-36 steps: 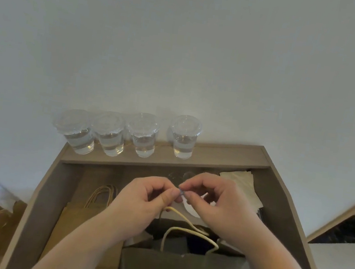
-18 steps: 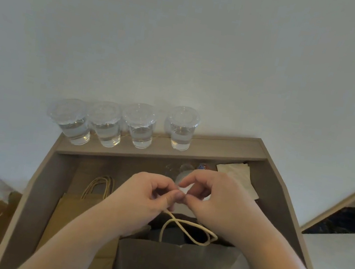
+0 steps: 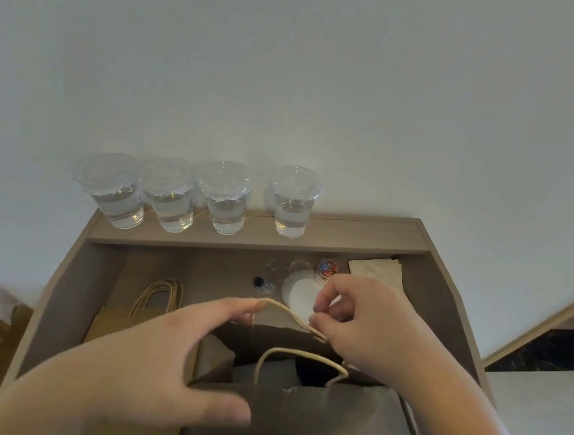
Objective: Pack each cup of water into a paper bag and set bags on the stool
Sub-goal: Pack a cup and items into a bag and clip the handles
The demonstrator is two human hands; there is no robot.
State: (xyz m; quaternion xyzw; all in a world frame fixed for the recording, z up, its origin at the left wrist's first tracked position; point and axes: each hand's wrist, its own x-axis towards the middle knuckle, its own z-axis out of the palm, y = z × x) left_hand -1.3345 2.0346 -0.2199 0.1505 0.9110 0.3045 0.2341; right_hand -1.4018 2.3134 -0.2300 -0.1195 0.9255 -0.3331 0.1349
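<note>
R grip [image 3: 366,324] pinches handle [image 3: 285,308], L grip [image 3: 163,354] splayed

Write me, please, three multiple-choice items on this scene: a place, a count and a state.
1. Where do the lidded water cups stand? A on the back ledge; B on a stool; C on the floor.
2. How many are there? A two; B four; C six.
3. What does the right hand do? A hangs idle; B pinches the far cord handle of the paper bag; C lifts a cup.
Answers: A, all line the ledge; B, four show in a row; B, its fingertips close on the cord.
</note>
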